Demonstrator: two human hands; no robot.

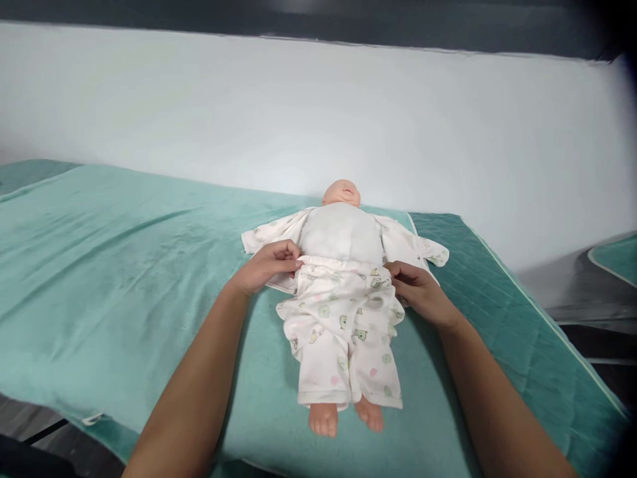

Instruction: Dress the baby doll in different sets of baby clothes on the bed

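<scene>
A baby doll [342,192] lies on its back, feet toward me, on a green blanket. White patterned pants [346,312] cover its legs up to the waist, and both bare feet stick out of the cuffs. My left hand [273,264] pinches the waistband at its left end. At the opposite end, my right hand [418,290] has its fingers closed on the waistband, with the fingertips partly hidden. A patterned shirt [281,231] is on the doll's arms and lies open at the front, baring the pale torso [341,232].
The green blanket [124,279] covers the bed, over a darker quilted green cover [507,318] on the right. A white wall [298,113] rises just behind the doll's head. The bed's edge drops off at lower left, with dark floor below.
</scene>
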